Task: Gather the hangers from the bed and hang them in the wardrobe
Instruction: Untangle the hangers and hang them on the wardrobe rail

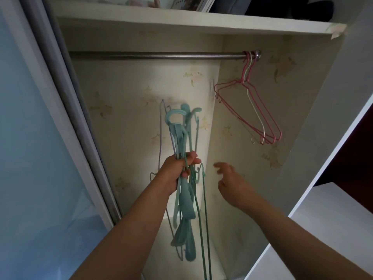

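Hangers (182, 174), teal plastic and thin wire, bunched upright in left hand (177, 170), fingers clamped round the shanks, hooks fanned above the knuckles. Right hand (230, 182) beside it, fingers spread, holding nothing. Likely to snag when pulling one free: crossed wires below the fist. Beyond, rail (157, 55) with pink hangers (256, 110) at far right.
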